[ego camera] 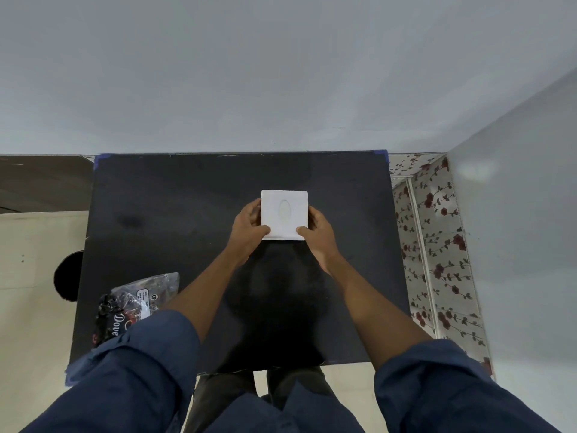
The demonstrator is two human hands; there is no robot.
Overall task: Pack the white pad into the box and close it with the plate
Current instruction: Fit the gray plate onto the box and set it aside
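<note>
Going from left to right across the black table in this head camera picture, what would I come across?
Crinkly packet → left hand → white square box held between both hands → right hand → flowered cloth beside the black table.

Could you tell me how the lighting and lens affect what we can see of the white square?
Head view: the white square is nearly blown out, its oval mark faint; the black table shows soft glare and the person's shadow near its front; wide-angle bending curves the table's edges.

A black desk (175,214) stands against a pale grey wall (249,73). A crinkled plastic packet (131,304) printed "Dove" lies at its near left corner. Red-flowered white covering (437,245) runs along the right side.
</note>
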